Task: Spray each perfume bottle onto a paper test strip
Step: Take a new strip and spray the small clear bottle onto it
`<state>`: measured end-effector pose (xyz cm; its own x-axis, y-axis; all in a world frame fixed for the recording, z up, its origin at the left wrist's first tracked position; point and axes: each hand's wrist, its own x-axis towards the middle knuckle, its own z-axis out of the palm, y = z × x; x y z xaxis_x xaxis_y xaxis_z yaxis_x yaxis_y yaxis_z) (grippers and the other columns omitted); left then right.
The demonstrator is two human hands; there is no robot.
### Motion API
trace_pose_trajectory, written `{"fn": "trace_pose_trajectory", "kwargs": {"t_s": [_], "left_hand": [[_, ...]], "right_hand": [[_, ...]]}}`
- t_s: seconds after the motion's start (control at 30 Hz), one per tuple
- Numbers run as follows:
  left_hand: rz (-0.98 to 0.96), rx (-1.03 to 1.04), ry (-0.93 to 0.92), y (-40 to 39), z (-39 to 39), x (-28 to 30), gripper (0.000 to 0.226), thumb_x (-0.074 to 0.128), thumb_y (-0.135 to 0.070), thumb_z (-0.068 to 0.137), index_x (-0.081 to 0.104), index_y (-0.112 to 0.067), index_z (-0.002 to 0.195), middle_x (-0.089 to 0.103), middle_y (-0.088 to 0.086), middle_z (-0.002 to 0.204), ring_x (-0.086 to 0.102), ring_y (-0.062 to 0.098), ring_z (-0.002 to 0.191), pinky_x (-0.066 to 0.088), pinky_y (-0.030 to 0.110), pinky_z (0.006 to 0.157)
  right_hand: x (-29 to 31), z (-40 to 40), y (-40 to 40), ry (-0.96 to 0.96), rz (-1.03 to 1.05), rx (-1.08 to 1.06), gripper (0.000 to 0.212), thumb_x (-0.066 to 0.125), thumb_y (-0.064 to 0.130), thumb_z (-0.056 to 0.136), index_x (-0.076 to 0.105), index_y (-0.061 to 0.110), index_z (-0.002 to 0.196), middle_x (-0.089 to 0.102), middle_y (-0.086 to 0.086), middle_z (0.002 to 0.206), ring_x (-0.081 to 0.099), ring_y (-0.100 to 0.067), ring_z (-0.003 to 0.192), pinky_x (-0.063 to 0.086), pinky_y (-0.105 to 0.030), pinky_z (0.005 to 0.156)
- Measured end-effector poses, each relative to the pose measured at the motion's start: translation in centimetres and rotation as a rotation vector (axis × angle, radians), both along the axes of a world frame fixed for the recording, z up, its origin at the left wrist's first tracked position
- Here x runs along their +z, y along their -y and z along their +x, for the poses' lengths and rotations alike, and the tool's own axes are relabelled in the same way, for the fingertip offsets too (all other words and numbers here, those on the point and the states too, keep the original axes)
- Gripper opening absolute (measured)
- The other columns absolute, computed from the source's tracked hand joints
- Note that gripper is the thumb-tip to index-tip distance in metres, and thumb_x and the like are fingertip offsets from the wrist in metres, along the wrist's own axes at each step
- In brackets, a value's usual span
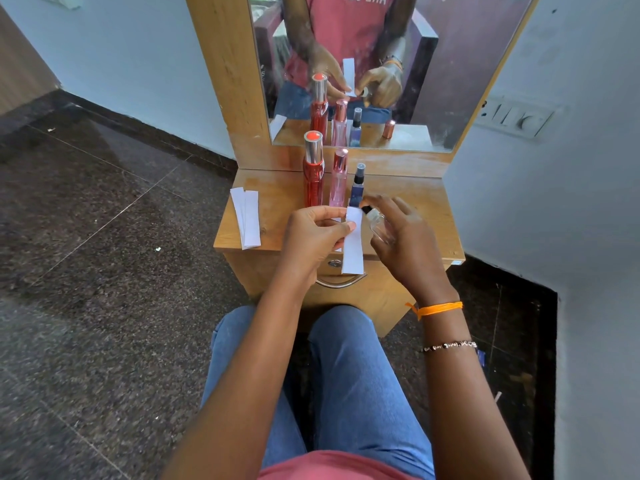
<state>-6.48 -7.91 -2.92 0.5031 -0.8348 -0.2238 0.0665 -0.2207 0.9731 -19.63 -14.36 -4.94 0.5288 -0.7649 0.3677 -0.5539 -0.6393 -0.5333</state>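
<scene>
A small wooden dressing table point(415, 216) with a mirror point(450, 81) at its back stands against a pale wall, on a dark speckled stone floor point(104, 237); the person sits facing it, knees in blue jeans point(353, 375) below the table's front edge. Both forearms reach forward from 6 o'clock and meet over the table's near edge. The left hand point(311, 233) has its fingers curled inward, thumb and fingertips pinching the upper part of a white paper test strip point(353, 247), which hangs flat and straight, its lower end over the drawer front. At 3 o'clock of the strip, touching or nearly touching its top edge, the right hand point(405, 237) wraps round a small clear glass bottle point(379, 226), tilted with its dark spray head pointing toward the strip; one finger lies over the head, though whether it presses down cannot be told. The right wrist carries an orange thread point(440, 308) and a beaded bracelet point(450, 345). At 12 o'clock of the hands three bottles stand upright in a row: a tall red bottle point(313, 178) with a silver cap, a slim pink bottle point(338, 185) with a rose metallic cap, and a short dark blue bottle point(356, 188) with a black sprayer. At 9 o'clock, spare paper strips point(247, 220) lie flat, overlapping, at the table's left edge.
</scene>
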Motion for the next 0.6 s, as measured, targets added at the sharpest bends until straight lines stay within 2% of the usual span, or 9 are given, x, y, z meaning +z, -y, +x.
{"fn": "trace_pose_trajectory", "kwargs": {"t_s": [0.23, 0.37, 0.43, 0.53, 0.57, 0.6], "left_hand": [[0.007, -0.004, 0.010, 0.1, -0.2, -0.2, 0.021, 0.069, -0.004, 0.080, 0.066, -0.011, 0.100, 0.065, -0.001, 0.080, 0.063, 0.008, 0.075, 0.056, 0.020, 0.067], [0.002, -0.021, 0.036, 0.4, -0.3, -0.8, 0.021, 0.067, 0.001, 0.080, 0.065, -0.004, 0.101, 0.065, 0.002, 0.076, 0.063, 0.011, 0.071, 0.057, 0.019, 0.067], [0.015, -0.040, 0.101, 1.0, -0.4, -1.1, 0.028, 0.067, 0.001, 0.080, 0.063, -0.001, 0.108, 0.067, 0.007, 0.082, 0.065, 0.013, 0.073, 0.057, 0.023, 0.072], [0.024, -0.058, 0.217, 2.4, -0.9, -1.3, 0.032, 0.068, 0.000, 0.078, 0.064, -0.004, 0.109, 0.068, 0.010, 0.088, 0.067, 0.017, 0.077, 0.057, 0.035, 0.082], [0.023, -0.065, 0.259, 2.9, -1.1, -1.3, 0.033, 0.069, -0.001, 0.077, 0.064, -0.005, 0.110, 0.069, 0.009, 0.089, 0.067, 0.018, 0.078, 0.057, 0.034, 0.081], [0.022, -0.075, 0.315, 3.4, -1.4, -1.3, 0.034, 0.070, -0.001, 0.077, 0.064, -0.005, 0.111, 0.069, 0.009, 0.091, 0.065, 0.016, 0.078, 0.056, 0.026, 0.076]], "right_hand": [[0.1, -0.1, 0.0, 0.024, 0.018, -0.007, 0.059, 0.068, 0.005, 0.077, 0.049, 0.026, 0.129, 0.058, -0.004, 0.119, 0.060, -0.026, 0.088, 0.055, -0.041, 0.067], [0.2, -0.6, 0.6, 0.104, 0.060, -0.018, 0.063, 0.061, -0.002, 0.074, 0.049, 0.027, 0.129, 0.057, -0.001, 0.109, 0.053, -0.021, 0.075, 0.045, -0.031, 0.063], [0.2, -1.0, 0.9, 0.128, 0.065, -0.036, 0.063, 0.060, -0.003, 0.073, 0.050, 0.025, 0.128, 0.052, 0.004, 0.099, 0.045, -0.016, 0.069, 0.036, -0.026, 0.060], [0.4, -1.7, 1.0, 0.140, 0.056, -0.069, 0.060, 0.059, -0.004, 0.074, 0.051, 0.022, 0.127, 0.047, 0.005, 0.090, 0.043, -0.015, 0.066, 0.036, -0.024, 0.057], [0.4, -1.9, 1.0, 0.150, 0.049, -0.073, 0.058, 0.058, -0.004, 0.074, 0.052, 0.022, 0.126, 0.045, 0.006, 0.086, 0.043, -0.016, 0.065, 0.037, -0.025, 0.058], [0.4, -2.0, 1.1, 0.162, 0.046, -0.076, 0.057, 0.059, -0.004, 0.075, 0.053, 0.021, 0.126, 0.044, 0.006, 0.084, 0.043, -0.016, 0.065, 0.038, -0.025, 0.059]]}}
